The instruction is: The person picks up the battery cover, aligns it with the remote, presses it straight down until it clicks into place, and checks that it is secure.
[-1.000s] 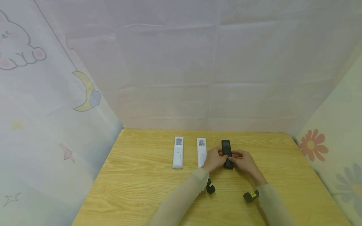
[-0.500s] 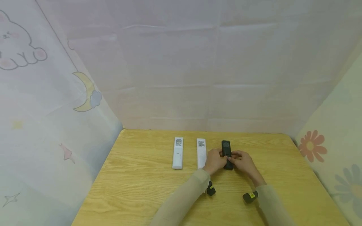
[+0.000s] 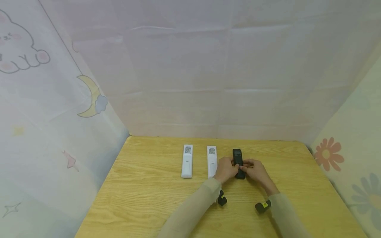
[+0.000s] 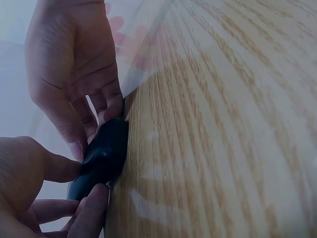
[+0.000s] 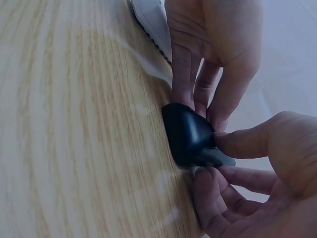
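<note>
A black remote control (image 3: pixel 239 172) lies back side up on the wooden table, right of two white remotes. My left hand (image 3: pixel 227 169) grips its left edge, thumb on the back face and fingers along the side. From the right, my right hand (image 3: pixel 255 171) holds the same remote, its thumb also on the back. In the right wrist view, the remote's rounded end (image 5: pixel 185 136) is low against the tabletop, between both hands. The left wrist view shows the black remote (image 4: pixel 106 153) with fingertips at both long sides.
One white remote (image 3: pixel 212 160) lies just left of my left hand, which partly covers its lower end. Farther left is another white remote (image 3: pixel 187 162), parallel to it. Black wrist cameras (image 3: pixel 263 207) hang under both sleeves. A pale sheet (image 3: pixel 220 109) rises behind the table (image 3: pixel 143 198).
Both hands keep their hold on the black remote. Its far end has shifted very slightly toward me; the white remotes have stayed in place.
</note>
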`<state>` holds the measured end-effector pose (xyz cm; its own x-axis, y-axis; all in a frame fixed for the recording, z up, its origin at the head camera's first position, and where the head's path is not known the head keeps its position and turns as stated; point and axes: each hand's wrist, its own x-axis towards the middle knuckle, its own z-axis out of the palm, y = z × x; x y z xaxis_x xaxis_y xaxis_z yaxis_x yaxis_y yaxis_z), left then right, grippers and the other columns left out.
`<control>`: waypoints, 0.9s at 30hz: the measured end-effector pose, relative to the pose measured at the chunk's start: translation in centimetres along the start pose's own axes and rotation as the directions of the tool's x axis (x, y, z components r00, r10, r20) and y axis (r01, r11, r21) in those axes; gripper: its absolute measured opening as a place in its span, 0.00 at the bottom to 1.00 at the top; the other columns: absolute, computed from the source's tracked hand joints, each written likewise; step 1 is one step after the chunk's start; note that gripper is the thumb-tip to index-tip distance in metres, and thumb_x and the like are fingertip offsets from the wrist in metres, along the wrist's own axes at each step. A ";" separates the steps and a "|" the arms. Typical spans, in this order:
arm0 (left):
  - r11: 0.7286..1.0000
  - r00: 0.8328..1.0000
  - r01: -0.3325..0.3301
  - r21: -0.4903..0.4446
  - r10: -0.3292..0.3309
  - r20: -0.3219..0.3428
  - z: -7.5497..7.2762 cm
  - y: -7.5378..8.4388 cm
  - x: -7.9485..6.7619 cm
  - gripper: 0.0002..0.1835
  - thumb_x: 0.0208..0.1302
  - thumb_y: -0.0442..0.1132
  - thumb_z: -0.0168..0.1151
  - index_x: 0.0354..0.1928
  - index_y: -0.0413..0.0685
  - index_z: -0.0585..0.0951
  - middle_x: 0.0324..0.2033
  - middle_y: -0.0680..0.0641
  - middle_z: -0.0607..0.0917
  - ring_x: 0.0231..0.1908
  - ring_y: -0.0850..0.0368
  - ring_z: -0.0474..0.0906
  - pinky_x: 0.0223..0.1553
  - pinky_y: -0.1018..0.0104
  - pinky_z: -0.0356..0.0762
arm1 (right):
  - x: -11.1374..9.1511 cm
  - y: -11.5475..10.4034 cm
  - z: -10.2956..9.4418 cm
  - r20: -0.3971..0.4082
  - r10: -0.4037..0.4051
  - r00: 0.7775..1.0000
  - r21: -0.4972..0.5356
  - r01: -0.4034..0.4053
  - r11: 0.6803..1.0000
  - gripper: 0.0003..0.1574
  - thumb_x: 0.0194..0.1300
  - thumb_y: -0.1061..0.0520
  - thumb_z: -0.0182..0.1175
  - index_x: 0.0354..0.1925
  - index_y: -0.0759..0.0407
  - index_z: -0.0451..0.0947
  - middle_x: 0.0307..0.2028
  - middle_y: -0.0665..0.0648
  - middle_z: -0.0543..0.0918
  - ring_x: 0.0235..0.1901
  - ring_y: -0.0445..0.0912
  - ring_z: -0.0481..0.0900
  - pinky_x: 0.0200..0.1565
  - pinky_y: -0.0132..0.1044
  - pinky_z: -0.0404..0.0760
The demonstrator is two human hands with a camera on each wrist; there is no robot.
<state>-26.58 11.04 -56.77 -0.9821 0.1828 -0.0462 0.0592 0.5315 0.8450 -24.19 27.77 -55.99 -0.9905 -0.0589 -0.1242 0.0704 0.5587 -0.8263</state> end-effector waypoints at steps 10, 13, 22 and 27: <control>1.000 1.000 0.018 0.017 -0.018 0.017 -0.1 0.0 0.1 0.16 0.73 0.41 0.68 0.56 0.38 0.88 0.34 0.48 0.91 0.29 0.68 0.83 0.30 0.74 0.83 | 0.1 -0.2 0.2 -0.005 0.010 1.000 -0.003 -0.010 1.000 0.30 0.78 0.57 0.63 0.67 0.77 0.74 0.52 0.72 0.85 0.47 0.56 0.86 0.44 0.42 0.89; 1.000 1.000 0.017 0.026 -0.017 0.024 -0.2 0.0 0.1 0.17 0.74 0.41 0.68 0.58 0.38 0.88 0.36 0.47 0.92 0.29 0.68 0.82 0.30 0.74 0.83 | 0.1 -0.2 0.2 -0.002 0.009 1.000 0.003 -0.009 1.000 0.30 0.78 0.57 0.63 0.67 0.78 0.74 0.53 0.73 0.85 0.47 0.55 0.87 0.44 0.43 0.90; 0.998 0.998 0.025 0.057 -0.027 0.049 -0.4 -0.2 0.3 0.18 0.72 0.43 0.70 0.57 0.40 0.88 0.40 0.48 0.91 0.35 0.66 0.83 0.36 0.72 0.84 | 0.3 0.2 0.1 0.009 -0.008 1.000 -0.020 0.008 1.000 0.31 0.79 0.56 0.62 0.67 0.79 0.73 0.53 0.73 0.84 0.47 0.55 0.86 0.45 0.43 0.89; 0.995 0.997 0.027 0.095 -0.033 0.072 -0.7 0.0 0.2 0.22 0.72 0.45 0.70 0.63 0.42 0.85 0.49 0.48 0.90 0.46 0.61 0.85 0.46 0.68 0.86 | 0.4 0.5 0.1 0.009 0.003 1.000 -0.054 -0.002 0.999 0.32 0.79 0.54 0.62 0.67 0.78 0.73 0.53 0.71 0.85 0.48 0.55 0.85 0.44 0.39 0.85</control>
<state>-26.89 10.50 -56.45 -0.9682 0.2237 -0.1124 0.0499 0.6126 0.7888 -24.50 28.00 -56.52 -0.9892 -0.0644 -0.1314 0.0663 0.6030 -0.7950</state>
